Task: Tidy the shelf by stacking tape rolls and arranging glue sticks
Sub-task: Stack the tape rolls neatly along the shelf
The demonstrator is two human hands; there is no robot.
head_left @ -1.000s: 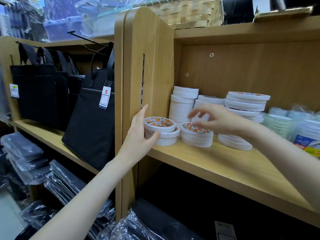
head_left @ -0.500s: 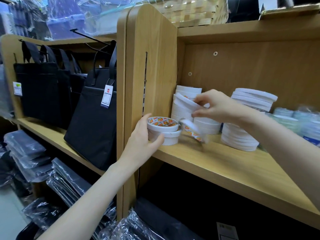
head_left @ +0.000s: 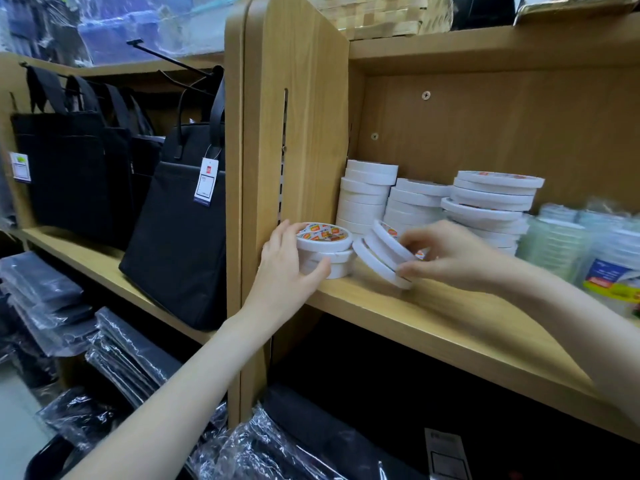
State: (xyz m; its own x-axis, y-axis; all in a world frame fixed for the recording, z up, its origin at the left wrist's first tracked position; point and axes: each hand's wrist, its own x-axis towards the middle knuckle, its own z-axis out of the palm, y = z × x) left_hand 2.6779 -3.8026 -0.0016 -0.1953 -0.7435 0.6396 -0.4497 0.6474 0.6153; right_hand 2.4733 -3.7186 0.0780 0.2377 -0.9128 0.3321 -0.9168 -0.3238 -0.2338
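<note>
On the wooden shelf (head_left: pixel 450 317), white tape rolls stand in stacks. A short front stack of two rolls (head_left: pixel 323 249) with an orange label on top sits at the shelf's left end; my left hand (head_left: pixel 287 268) cups it from the left and front. My right hand (head_left: pixel 450 254) grips a few thin white rolls (head_left: pixel 381 254) tilted on edge, just right of that stack. Behind stand three taller stacks: a left stack (head_left: pixel 367 194), a middle stack (head_left: pixel 414 202) and a leaning right stack (head_left: pixel 491 202). No glue sticks are visible.
A wooden side panel (head_left: pixel 294 116) bounds the shelf on the left. Clear wrapped tape packs (head_left: pixel 588 247) fill the shelf's right side. Black tote bags (head_left: pixel 173 220) hang in the bay to the left, with plastic-wrapped dark goods (head_left: pixel 114 351) below.
My right hand has come down from the back stacks toward the shelf front with tilted thin rolls in it. My left hand stays on the short front stack.
</note>
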